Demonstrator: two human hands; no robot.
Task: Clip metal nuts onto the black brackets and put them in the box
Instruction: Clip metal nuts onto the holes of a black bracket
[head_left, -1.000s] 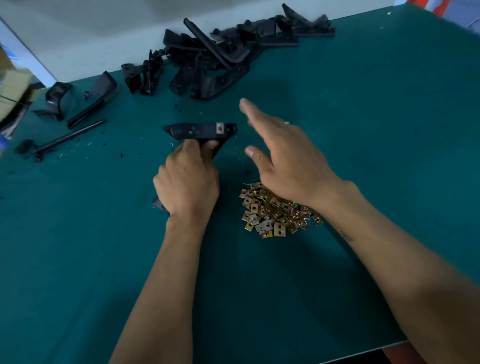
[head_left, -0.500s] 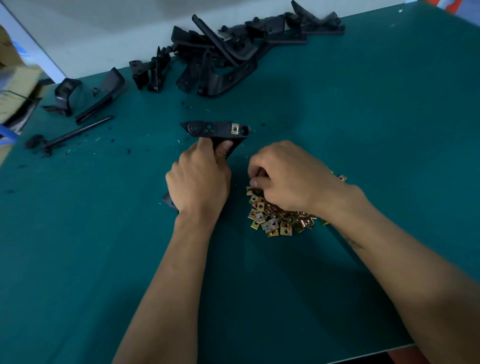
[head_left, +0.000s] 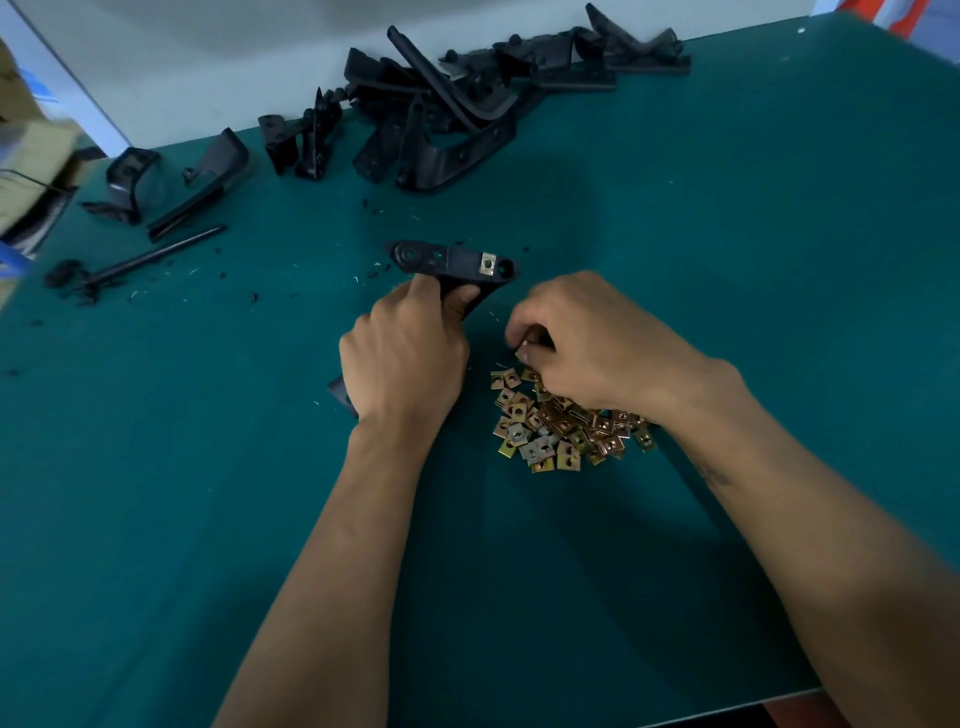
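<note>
My left hand (head_left: 405, 358) grips a black bracket (head_left: 452, 262) in the middle of the green table; one metal nut (head_left: 487, 263) sits clipped near the bracket's right end. Just to the right, my right hand (head_left: 587, 338) has its fingers curled at the far edge of the pile of brass-coloured metal nuts (head_left: 556, 426), and its fingertips seem to pinch something small there. The fingers hide what it is. No box is in view.
A heap of black brackets (head_left: 457, 104) lies along the table's far edge. Further left are two more black parts (head_left: 130, 182) and a thin black rod (head_left: 150, 257), with black crumbs around. A cardboard box (head_left: 31, 150) stands beyond the table's left edge.
My right hand came down from an open reach above the bracket onto the nut pile and curled its fingers. The left hand kept holding the bracket.
</note>
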